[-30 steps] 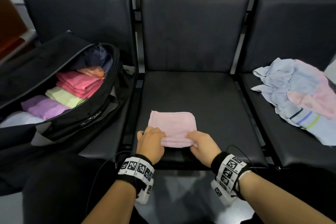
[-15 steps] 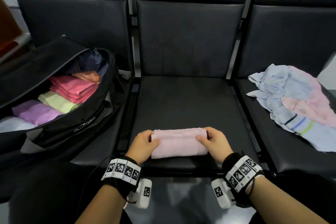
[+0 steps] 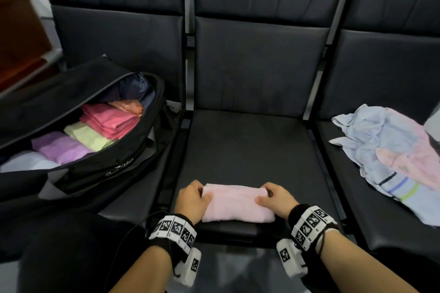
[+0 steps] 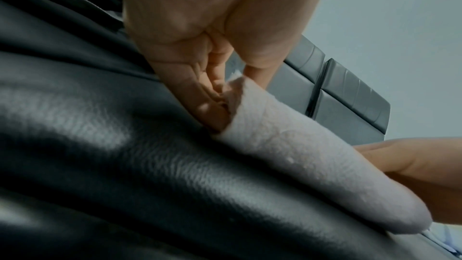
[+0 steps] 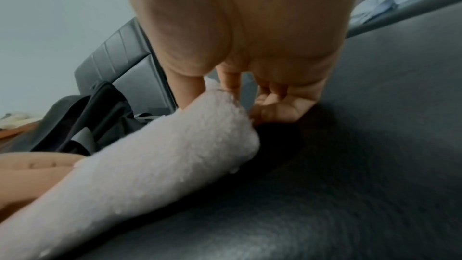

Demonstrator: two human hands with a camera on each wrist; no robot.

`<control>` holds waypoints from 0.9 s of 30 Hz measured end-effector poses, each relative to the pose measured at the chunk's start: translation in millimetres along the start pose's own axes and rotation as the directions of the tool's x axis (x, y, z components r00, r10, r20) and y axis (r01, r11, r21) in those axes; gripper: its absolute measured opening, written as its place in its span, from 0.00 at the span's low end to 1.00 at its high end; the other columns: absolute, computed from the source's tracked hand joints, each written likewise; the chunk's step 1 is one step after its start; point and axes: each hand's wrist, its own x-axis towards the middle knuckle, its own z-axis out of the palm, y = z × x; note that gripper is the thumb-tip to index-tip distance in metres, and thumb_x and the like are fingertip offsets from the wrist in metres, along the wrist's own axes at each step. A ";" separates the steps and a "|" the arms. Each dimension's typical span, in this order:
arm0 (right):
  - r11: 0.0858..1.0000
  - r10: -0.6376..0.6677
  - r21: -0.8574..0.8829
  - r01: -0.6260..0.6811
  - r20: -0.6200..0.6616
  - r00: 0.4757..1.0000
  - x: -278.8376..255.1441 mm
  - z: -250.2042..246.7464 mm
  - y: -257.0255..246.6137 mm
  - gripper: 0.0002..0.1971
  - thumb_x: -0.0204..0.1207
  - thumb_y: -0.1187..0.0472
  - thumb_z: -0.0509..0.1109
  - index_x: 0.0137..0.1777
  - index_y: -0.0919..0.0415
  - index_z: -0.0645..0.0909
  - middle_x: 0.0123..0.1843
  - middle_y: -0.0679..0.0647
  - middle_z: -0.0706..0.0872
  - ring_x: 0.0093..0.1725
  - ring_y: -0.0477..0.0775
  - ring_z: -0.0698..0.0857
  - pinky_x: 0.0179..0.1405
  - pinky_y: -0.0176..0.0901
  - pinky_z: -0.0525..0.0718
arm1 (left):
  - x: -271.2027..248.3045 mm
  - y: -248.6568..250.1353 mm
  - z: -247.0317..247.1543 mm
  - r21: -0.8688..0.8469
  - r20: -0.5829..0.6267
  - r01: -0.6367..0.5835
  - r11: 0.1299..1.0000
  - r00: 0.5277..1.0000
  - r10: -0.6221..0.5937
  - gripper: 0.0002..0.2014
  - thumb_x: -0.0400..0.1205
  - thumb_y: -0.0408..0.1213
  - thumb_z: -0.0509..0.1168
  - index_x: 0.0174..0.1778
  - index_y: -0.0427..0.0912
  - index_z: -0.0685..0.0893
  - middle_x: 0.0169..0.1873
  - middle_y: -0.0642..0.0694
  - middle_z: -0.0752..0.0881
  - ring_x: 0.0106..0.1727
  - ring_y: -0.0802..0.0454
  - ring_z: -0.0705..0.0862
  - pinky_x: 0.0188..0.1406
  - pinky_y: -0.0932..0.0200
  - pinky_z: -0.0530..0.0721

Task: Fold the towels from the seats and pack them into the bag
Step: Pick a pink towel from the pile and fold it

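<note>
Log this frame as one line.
step: folding | pink towel on middle seat | left hand, right hand grip its ends | black bag open

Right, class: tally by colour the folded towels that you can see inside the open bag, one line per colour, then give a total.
Deep pink towel: 1
Pale green towel: 1
Purple towel: 1
White towel: 1
Orange towel: 1
Total in the bag: 5 showing; the dark cloth at the far end is unclear, so left out.

The pink towel (image 3: 238, 204) lies folded into a flat oblong at the front of the middle seat (image 3: 250, 150). Unfolded towels (image 3: 390, 150), pale blue and pink, lie heaped on the right seat. The open black bag (image 3: 95, 169) on the left seat holds folded towels in a row.
</note>
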 end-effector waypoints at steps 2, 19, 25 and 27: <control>0.998 -0.021 0.058 0.022 -0.022 1.000 -6.6 -1.1 -4.5 0.08 0.73 0.61 0.78 0.45 0.55 0.81 0.42 0.52 0.84 0.44 0.51 0.82 0.48 0.45 0.80 | -1.2 1.5 -3.3 0.001 0.023 0.012 1.000 1.000 -0.012 0.06 0.78 0.39 0.71 0.45 0.41 0.82 0.38 0.44 0.87 0.43 0.43 0.85 0.43 0.54 0.82; 0.782 -0.621 -0.126 0.611 -0.066 0.781 -53.6 -43.5 -180.2 0.19 0.63 0.48 0.78 0.56 0.41 0.83 0.47 0.39 0.88 0.50 0.39 0.86 0.50 0.35 0.85 | -18.7 68.6 -79.4 -0.243 0.203 -0.349 0.905 0.894 0.400 0.13 0.70 0.41 0.78 0.49 0.46 0.87 0.41 0.47 0.91 0.44 0.50 0.89 0.47 0.42 0.87; 0.865 -0.403 0.371 0.339 0.111 0.908 -6.5 13.7 -222.2 0.26 0.78 0.55 0.76 0.74 0.54 0.74 0.64 0.51 0.87 0.59 0.41 0.88 0.53 0.35 0.85 | 8.7 27.7 -149.0 -0.597 -0.046 -0.131 0.791 0.991 0.129 0.13 0.80 0.36 0.75 0.60 0.41 0.86 0.50 0.47 0.93 0.52 0.50 0.92 0.54 0.45 0.90; 0.873 -0.372 0.432 0.224 0.297 0.879 6.7 47.9 -239.1 0.28 0.77 0.58 0.77 0.75 0.58 0.74 0.64 0.55 0.88 0.61 0.48 0.89 0.59 0.45 0.87 | 21.1 8.8 -171.6 -0.740 -0.083 -0.050 0.671 0.996 -0.017 0.14 0.82 0.36 0.73 0.63 0.39 0.85 0.53 0.43 0.93 0.56 0.45 0.91 0.58 0.42 0.89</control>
